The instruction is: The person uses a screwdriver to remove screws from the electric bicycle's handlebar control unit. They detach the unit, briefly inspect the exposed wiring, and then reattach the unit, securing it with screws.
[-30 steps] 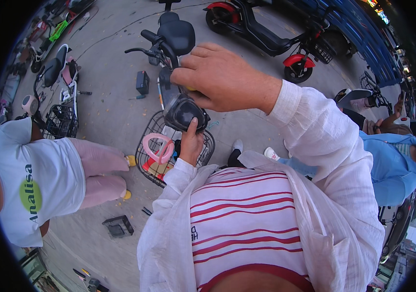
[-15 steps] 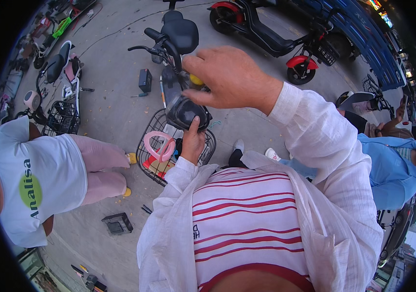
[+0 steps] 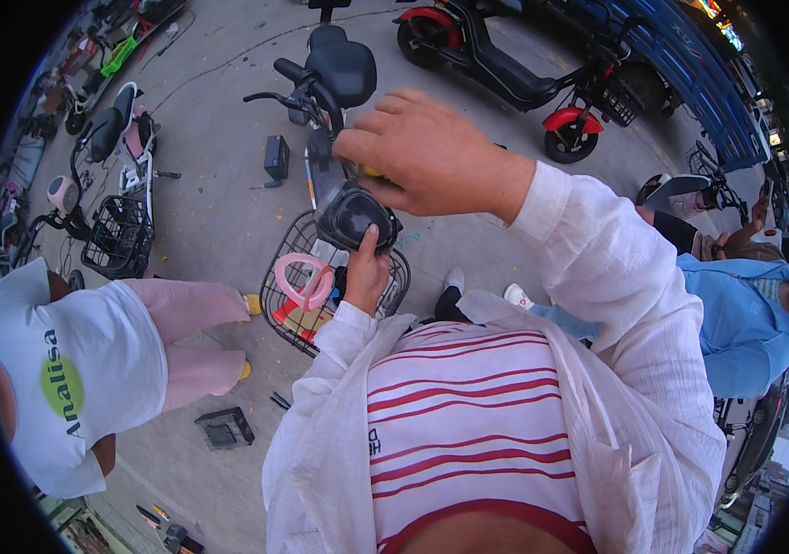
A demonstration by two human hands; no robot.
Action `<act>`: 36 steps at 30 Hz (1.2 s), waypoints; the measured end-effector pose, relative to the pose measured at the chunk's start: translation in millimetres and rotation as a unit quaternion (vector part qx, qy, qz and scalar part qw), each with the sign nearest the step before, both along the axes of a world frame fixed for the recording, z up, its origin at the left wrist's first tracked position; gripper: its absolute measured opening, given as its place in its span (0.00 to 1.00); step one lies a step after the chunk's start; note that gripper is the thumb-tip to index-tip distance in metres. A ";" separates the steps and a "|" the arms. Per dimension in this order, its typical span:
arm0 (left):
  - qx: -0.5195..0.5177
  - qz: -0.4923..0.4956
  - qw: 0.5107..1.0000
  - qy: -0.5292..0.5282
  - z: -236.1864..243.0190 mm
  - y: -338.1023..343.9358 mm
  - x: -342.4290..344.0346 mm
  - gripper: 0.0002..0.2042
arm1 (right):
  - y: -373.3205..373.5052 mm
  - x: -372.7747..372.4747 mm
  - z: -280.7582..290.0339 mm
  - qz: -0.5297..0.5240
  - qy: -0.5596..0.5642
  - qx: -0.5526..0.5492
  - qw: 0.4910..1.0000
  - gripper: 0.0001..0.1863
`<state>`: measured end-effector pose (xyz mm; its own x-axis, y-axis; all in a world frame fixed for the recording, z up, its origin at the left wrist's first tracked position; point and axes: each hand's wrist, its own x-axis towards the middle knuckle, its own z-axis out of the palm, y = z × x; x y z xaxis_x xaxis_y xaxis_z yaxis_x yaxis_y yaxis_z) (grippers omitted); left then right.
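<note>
The left hand is over the wire basket, gripping a black rounded housing that sits above the basket's far edge. Its thumb presses on the housing's near face, while the other fingers are mostly hidden underneath. Beyond the basket and a little to its right, the right hand bends at the wrist with fingers curled and thumb below them (whether the tips pinch anything, I cannot tell). A yellow item, mostly covered by that hand, shows just beside the fingers.

Inside the basket, a pink rounded-triangle ring leans over some red pieces. Farther beyond the basket are a black handlebar grip and a black seat. A black box stands on the ground beyond the basket, to its left. Left of the basket is a person in pink trousers; well to its right, a person in blue.
</note>
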<state>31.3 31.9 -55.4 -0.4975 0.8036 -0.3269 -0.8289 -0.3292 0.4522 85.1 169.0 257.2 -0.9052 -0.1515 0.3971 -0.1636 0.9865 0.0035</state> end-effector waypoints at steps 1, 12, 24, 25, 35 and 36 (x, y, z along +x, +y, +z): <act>0.004 -0.002 1.000 0.000 0.5 0.0 0.0 0.23 | 1.7 -0.6 -3.2 0.002 0.017 -0.014 1.000 0.16; 0.003 -0.005 1.000 -0.007 1.7 -2.1 -1.7 0.23 | 2.7 1.2 -3.0 -0.017 0.078 -0.012 0.997 0.15; 0.010 -0.007 1.000 0.007 1.1 -2.1 -2.0 0.22 | -2.8 4.9 -3.6 -0.075 0.005 -0.019 0.997 0.17; 0.003 -0.008 1.000 0.006 0.4 -2.7 -2.3 0.22 | -3.9 4.0 -0.9 -0.097 -0.051 -0.015 0.994 0.17; -0.006 -0.013 1.000 0.005 -0.2 -3.8 -1.8 0.22 | -10.8 0.7 10.5 -0.165 -0.155 -0.042 0.973 0.18; -0.005 -0.011 1.000 0.004 1.0 -4.2 -1.5 0.22 | -13.6 -1.2 14.4 -0.201 -0.219 -0.050 0.953 0.19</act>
<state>29.8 27.7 -54.4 -0.4830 0.8108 -0.3305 -0.8318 -0.3071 0.4623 83.9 155.4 271.6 -0.9645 0.2612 -0.0390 0.2635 0.9617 -0.0756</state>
